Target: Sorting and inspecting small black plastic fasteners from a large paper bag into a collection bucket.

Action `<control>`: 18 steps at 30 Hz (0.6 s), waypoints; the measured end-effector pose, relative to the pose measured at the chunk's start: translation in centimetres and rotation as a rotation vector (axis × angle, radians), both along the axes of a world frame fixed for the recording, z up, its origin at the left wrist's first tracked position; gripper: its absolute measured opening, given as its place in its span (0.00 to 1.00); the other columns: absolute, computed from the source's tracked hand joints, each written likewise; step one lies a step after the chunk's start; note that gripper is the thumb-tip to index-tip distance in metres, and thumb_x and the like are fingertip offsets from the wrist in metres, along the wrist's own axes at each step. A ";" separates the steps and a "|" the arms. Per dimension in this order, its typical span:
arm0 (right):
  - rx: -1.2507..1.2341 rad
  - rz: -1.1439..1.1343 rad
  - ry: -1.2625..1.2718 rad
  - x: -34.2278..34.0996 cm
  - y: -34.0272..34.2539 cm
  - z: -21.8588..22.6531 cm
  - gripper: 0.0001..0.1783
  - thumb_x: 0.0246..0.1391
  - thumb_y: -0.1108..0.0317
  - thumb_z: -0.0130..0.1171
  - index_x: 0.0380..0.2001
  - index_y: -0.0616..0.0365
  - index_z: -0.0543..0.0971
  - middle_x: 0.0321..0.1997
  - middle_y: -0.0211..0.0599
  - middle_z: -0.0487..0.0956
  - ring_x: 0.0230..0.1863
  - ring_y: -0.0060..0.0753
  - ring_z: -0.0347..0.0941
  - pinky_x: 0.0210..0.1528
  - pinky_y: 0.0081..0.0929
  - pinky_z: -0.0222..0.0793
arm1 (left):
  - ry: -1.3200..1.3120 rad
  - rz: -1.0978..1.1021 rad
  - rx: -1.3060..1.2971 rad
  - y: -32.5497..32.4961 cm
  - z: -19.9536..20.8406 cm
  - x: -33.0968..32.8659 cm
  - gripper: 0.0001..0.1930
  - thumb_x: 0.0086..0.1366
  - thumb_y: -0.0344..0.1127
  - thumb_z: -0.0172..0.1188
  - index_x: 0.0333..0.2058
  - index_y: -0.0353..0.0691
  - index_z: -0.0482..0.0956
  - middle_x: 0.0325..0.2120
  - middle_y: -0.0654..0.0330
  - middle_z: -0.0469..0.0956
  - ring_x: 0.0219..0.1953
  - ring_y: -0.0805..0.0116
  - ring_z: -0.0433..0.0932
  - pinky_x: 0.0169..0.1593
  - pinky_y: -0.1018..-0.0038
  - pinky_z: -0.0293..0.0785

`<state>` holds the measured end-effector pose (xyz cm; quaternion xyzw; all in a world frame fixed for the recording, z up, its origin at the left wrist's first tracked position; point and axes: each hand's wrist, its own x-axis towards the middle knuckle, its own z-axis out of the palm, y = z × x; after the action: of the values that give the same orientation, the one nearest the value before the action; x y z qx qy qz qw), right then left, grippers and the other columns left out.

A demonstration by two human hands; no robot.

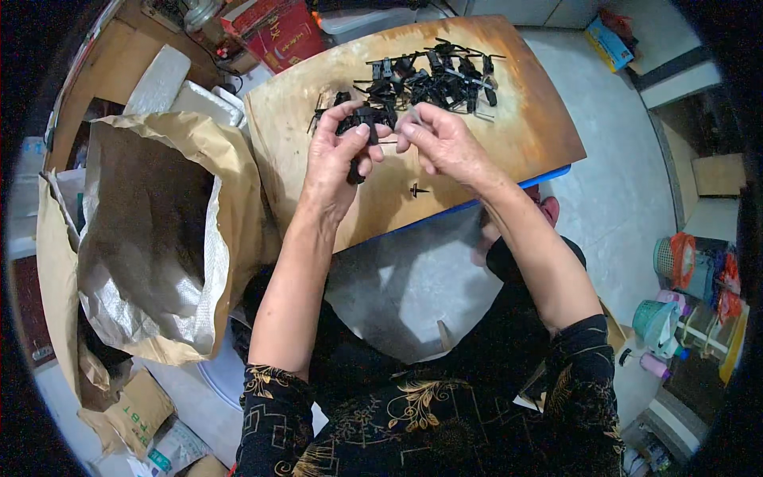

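To your left stands a big brown paper sack [151, 238], mouth open, its silvery woven lining showing; what it holds is hidden. Your left hand [338, 159] is clamped on a black plastic part [359, 131] above the wooden board [509, 119]. Your right hand [441, 143] pinches a small pale piece [414, 116], fingertips together. Behind them a pile of black parts [433, 79] lies on the board.

Bare wood is lying open along the desk [509, 135] near edge and right side, giving passage there. The heap of black plastic parts [433, 75] is crowding the far middle, and the open paper sack [151, 230] is blocking the left.
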<state>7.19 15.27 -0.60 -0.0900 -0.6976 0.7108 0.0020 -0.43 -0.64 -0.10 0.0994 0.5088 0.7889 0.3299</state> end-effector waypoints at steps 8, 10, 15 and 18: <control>-0.039 0.057 -0.019 0.6 0.5 0.6 0.09 0.56 0.63 0.51 0.34 0.57 0.71 0.24 0.25 0.74 0.12 0.09 0.60 0.13 0.07 0.53 | -0.288 -0.073 0.290 -0.1 -0.6 -0.5 0.17 0.60 0.27 0.51 0.48 0.39 0.62 0.35 0.48 0.73 0.23 0.73 0.70 0.20 0.85 0.63; -0.068 0.044 0.023 0.6 0.7 0.5 0.10 0.55 0.62 0.52 0.34 0.57 0.71 0.24 0.26 0.74 0.13 0.09 0.60 0.13 0.07 0.53 | -0.275 -0.081 0.249 0.0 -0.5 -0.4 0.16 0.59 0.27 0.52 0.47 0.38 0.64 0.36 0.50 0.72 0.24 0.73 0.70 0.20 0.86 0.63; -0.193 0.018 0.024 0.6 0.8 0.9 0.11 0.54 0.60 0.54 0.33 0.56 0.71 0.24 0.26 0.75 0.13 0.08 0.62 0.12 0.06 0.51 | -0.198 -0.124 0.169 0.3 -0.1 0.3 0.17 0.59 0.28 0.53 0.48 0.37 0.66 0.34 0.58 0.72 0.23 0.74 0.71 0.19 0.86 0.63; -0.199 0.030 0.034 0.4 0.9 0.8 0.10 0.54 0.60 0.54 0.33 0.54 0.71 0.22 0.24 0.73 0.12 0.08 0.60 0.12 0.06 0.50 | -0.144 -0.219 0.087 0.4 0.1 0.7 0.18 0.60 0.30 0.54 0.49 0.37 0.68 0.30 0.62 0.73 0.20 0.78 0.72 0.17 0.88 0.61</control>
<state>7.54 16.20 0.18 -0.0671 -0.6249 0.7778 -0.0056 0.25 -0.25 -0.02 0.1117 0.4354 0.7744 0.4452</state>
